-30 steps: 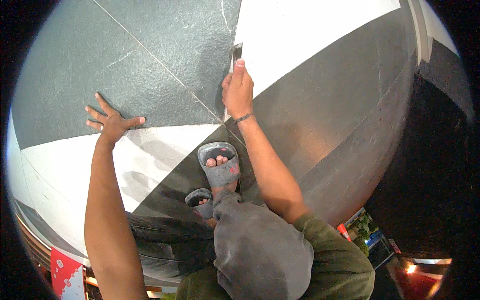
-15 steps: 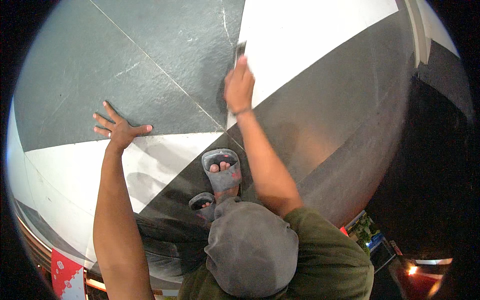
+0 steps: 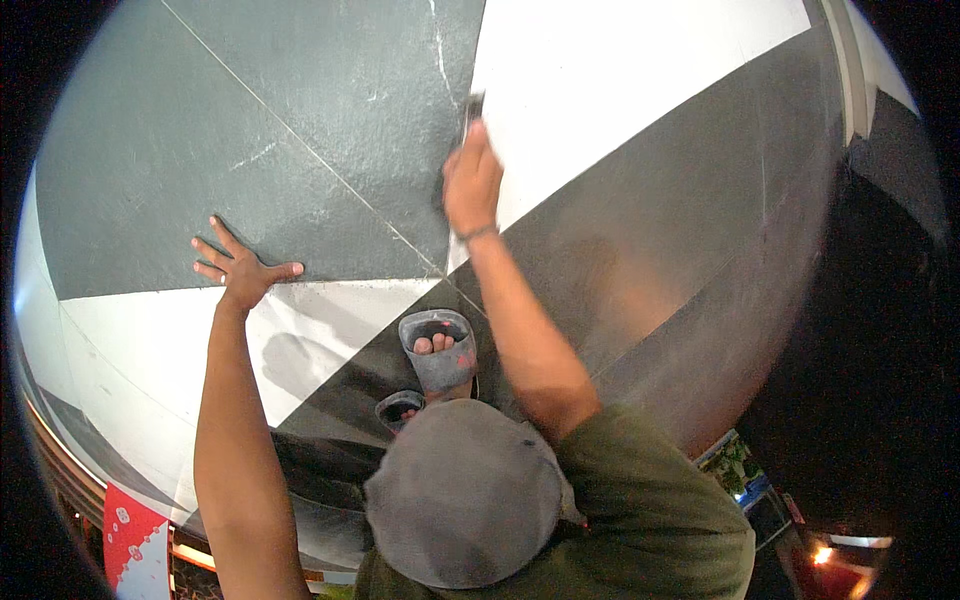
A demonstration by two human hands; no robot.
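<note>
Two hands on a painted wall, one working a brush along a colour edge.

Right hand [image 3: 472, 185] is clenched around a small dark brush [image 3: 472, 105], long axis near upright, tip pointing up, set on the seam where grey paint [image 3: 300, 110] meets white [image 3: 620, 80]; its bristles are too blurred to tell. Left hand [image 3: 238, 270] is released, fingers spread flat against the grey, just above a lower white patch [image 3: 170, 340].

A painting site at a building: a large wall [image 3: 620, 120] bears grey, white and dark geometric panels, with lit street clutter [image 3: 770, 500] far below.
</note>
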